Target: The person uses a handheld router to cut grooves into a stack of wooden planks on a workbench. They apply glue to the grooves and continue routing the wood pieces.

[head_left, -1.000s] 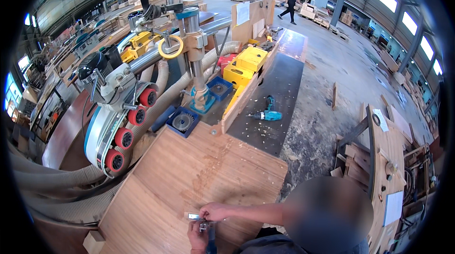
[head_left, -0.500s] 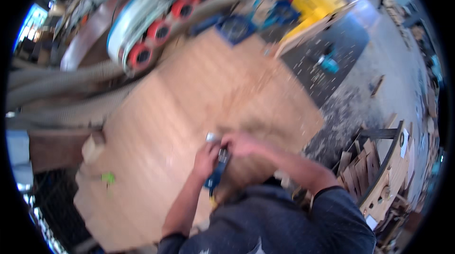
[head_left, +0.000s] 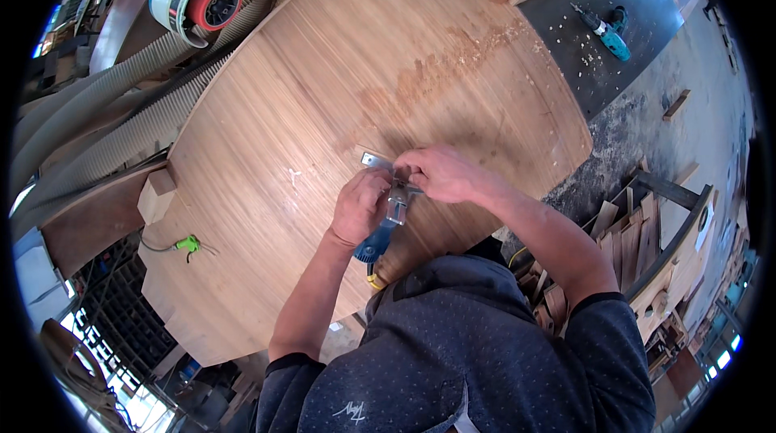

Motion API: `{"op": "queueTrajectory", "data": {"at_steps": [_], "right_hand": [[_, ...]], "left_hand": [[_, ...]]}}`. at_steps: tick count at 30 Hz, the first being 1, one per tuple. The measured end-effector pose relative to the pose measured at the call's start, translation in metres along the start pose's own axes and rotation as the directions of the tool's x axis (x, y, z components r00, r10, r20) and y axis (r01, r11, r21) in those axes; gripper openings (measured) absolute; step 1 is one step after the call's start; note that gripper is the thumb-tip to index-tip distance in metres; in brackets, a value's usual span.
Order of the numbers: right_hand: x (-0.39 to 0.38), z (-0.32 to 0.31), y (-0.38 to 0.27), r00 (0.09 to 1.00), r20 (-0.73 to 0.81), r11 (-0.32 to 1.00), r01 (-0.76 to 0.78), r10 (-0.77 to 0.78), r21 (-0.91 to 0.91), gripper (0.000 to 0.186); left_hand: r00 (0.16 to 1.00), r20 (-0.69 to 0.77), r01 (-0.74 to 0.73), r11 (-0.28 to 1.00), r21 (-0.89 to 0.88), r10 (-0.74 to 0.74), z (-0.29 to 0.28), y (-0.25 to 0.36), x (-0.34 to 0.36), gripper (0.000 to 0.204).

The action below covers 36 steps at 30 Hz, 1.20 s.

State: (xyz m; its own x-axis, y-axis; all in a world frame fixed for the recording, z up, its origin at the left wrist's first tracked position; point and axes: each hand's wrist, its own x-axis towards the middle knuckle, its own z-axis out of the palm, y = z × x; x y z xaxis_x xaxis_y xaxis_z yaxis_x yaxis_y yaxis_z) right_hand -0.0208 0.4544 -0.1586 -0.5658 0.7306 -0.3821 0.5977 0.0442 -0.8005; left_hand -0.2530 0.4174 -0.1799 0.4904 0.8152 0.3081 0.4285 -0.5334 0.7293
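A blue power tool (head_left: 373,241) with a metal head (head_left: 396,203) and yellow cord end rests on a curved wooden board (head_left: 315,94), partly under my hands. My left hand (head_left: 362,208) has its fingers curled on the tool's upper left side. My right hand (head_left: 436,174) pinches at the metal fittings at the head from the right, its fingertips close to my left ones. A small metal plate (head_left: 373,160) sticks out just beyond my fingers; what exactly they grip is partly hidden.
A green air gun (head_left: 188,245) and wood block (head_left: 155,195) are at left. Ridged hoses (head_left: 97,126) and a red-wheeled feeder (head_left: 212,5) stand upper left. A teal drill (head_left: 608,33) lies on a dark surface (head_left: 582,77) upper right. Wood offcuts (head_left: 634,239) are piled right.
The view has swung steeply down onto the board and my body, bringing the green air gun into sight. Both hands stay together at the power tool's head.
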Motion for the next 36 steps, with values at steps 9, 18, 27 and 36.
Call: {"op": "queueTrajectory", "data": {"at_steps": [9,18,27,36], "right_hand": [[0.000,-0.011,-0.011,0.995,0.070,0.990,0.068,-0.077,0.123,0.018],[0.005,0.002,0.006,0.997,0.019,0.996,-0.071,0.070,0.058,0.019],[0.006,-0.010,-0.005,0.997,0.073,0.989,0.027,-0.037,0.144,0.018],[0.013,-0.014,-0.015,0.978,0.183,0.986,-0.124,0.103,0.110,0.022]], "left_hand": [[0.999,0.034,0.010,1.000,-0.011,-0.009,-0.004,-0.003,0.000,0.048],[1.000,0.023,-0.007,1.000,-0.029,0.008,-0.003,-0.005,0.000,0.048],[1.000,0.009,0.016,0.999,-0.044,-0.016,-0.001,-0.004,-0.001,0.047],[0.999,0.039,0.018,0.999,-0.039,-0.016,-0.004,-0.004,-0.001,0.057]]}}
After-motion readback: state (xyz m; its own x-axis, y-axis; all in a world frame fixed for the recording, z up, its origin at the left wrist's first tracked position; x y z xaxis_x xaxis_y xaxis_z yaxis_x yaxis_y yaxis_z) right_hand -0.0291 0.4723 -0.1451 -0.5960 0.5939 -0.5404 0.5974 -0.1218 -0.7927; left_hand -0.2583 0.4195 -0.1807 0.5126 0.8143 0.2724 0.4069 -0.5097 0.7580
